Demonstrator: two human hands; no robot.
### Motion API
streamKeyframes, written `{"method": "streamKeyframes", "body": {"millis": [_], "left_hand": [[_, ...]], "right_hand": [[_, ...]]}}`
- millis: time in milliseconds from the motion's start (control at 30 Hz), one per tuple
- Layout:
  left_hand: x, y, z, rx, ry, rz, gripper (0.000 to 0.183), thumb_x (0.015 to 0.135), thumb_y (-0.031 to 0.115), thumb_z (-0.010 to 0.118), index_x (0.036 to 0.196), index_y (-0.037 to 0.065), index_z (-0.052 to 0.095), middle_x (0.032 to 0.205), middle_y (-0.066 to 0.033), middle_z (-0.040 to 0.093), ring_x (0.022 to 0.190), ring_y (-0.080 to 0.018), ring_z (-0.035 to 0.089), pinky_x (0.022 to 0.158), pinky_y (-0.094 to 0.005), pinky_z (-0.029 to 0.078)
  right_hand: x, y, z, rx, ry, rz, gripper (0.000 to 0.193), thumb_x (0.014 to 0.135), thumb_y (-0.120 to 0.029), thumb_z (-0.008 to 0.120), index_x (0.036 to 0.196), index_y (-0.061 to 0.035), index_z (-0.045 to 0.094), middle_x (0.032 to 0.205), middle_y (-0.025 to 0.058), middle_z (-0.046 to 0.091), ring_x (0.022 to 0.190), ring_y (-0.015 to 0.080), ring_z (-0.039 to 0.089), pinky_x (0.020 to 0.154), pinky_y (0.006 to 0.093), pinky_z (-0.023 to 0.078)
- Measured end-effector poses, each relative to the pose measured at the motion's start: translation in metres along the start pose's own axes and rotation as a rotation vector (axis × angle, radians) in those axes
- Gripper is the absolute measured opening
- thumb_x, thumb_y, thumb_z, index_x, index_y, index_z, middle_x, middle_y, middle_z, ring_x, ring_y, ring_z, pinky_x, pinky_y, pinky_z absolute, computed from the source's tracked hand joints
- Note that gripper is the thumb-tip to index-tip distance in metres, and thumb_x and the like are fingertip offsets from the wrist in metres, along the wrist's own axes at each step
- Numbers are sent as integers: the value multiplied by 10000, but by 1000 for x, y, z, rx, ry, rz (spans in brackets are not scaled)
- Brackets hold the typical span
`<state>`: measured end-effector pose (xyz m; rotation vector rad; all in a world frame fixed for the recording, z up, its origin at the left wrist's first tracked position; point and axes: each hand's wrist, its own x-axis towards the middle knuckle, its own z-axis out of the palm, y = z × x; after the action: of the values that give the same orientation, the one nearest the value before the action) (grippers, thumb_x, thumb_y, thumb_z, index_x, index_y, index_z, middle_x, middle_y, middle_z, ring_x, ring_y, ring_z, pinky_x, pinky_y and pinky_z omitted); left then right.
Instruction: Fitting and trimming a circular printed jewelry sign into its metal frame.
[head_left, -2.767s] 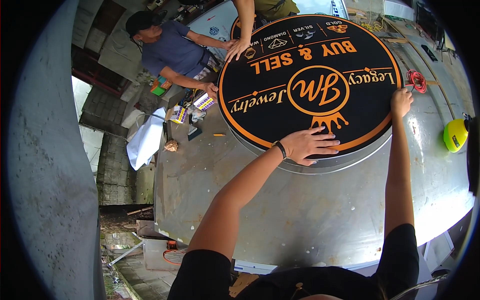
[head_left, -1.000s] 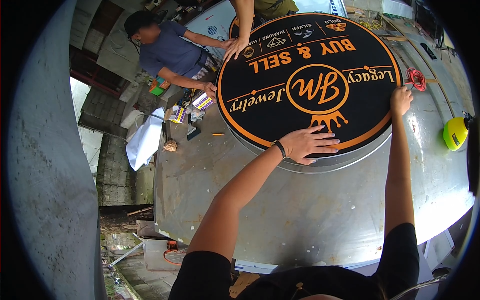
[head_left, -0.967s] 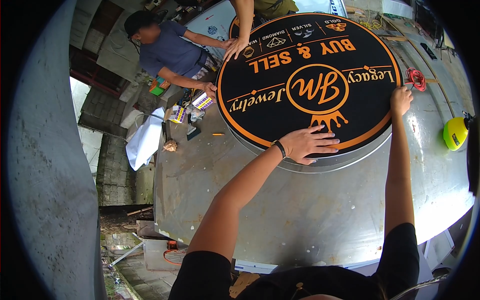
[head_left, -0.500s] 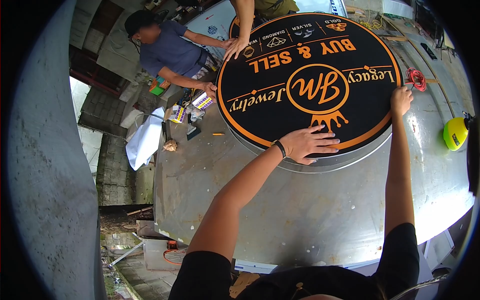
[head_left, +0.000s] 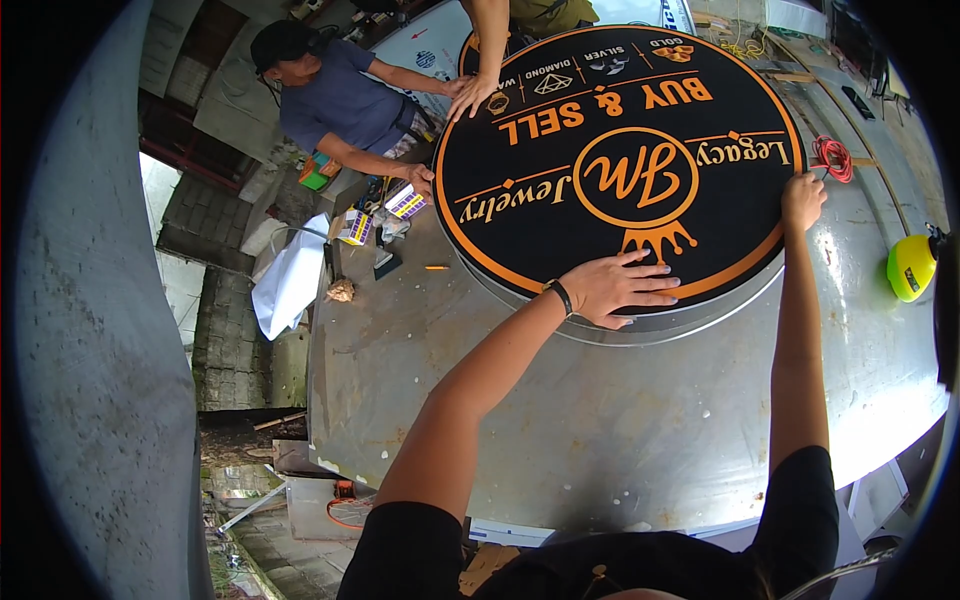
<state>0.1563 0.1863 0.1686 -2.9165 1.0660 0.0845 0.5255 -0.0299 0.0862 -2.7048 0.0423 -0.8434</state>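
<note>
A large round black sign (head_left: 540,235) with orange rim, lettering and a crown lies face up over a round metal frame (head_left: 660,326) on the metal table (head_left: 500,420). Flat on its near edge, by the crown, rests my left hand (head_left: 608,290) with fingers spread. My right hand (head_left: 803,203) grips the sign's right edge, its thumb and fingertips partly hidden. At the left edge, a co-worker's hand (head_left: 420,183) touches the rim. Another person's hand (head_left: 474,96) presses on the sign's upper left.
Left of the sign are small purple-and-white boxes (head_left: 355,228), an orange pencil (head_left: 437,267) and a white sheet (head_left: 292,280) over the table's edge. On the right are a coil of red cord (head_left: 832,160) and a yellow-green container (head_left: 911,268). A co-worker (head_left: 335,100) stands at the far left.
The co-worker at the left has turned and raised their head a little. My hands and the sign have stayed in place.
</note>
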Motion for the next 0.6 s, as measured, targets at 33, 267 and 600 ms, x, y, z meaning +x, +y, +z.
{"method": "streamKeyframes", "body": {"millis": [33, 267, 600], "left_hand": [[0, 0, 0, 4, 0, 0, 781, 770, 344, 644, 1449, 271, 265, 1528, 26, 218, 1399, -196, 230, 1156, -470, 179], [0, 0, 1, -2, 5, -1, 785, 770, 346, 642, 1452, 273, 258, 1527, 31, 218, 1402, -196, 222, 1158, -470, 171], [0, -1, 2, 1, 5, -1, 794, 768, 342, 646, 1454, 275, 251, 1527, 31, 220, 1402, -195, 220, 1158, -473, 171]], "right_hand": [[-1, -1, 0, 3, -2, 1, 329, 938, -278, 390, 1002, -14, 576, 1036, 174, 595, 979, 370, 579, 732, 440, 546], [1, 1, 1, -5, -3, 5, 336, 941, -286, 386, 1011, -16, 573, 1052, 166, 591, 993, 356, 576, 742, 436, 545], [1, 0, 2, -5, -10, 11, 332, 938, -280, 382, 1015, -17, 569, 1055, 162, 588, 998, 355, 574, 746, 437, 543]]}}
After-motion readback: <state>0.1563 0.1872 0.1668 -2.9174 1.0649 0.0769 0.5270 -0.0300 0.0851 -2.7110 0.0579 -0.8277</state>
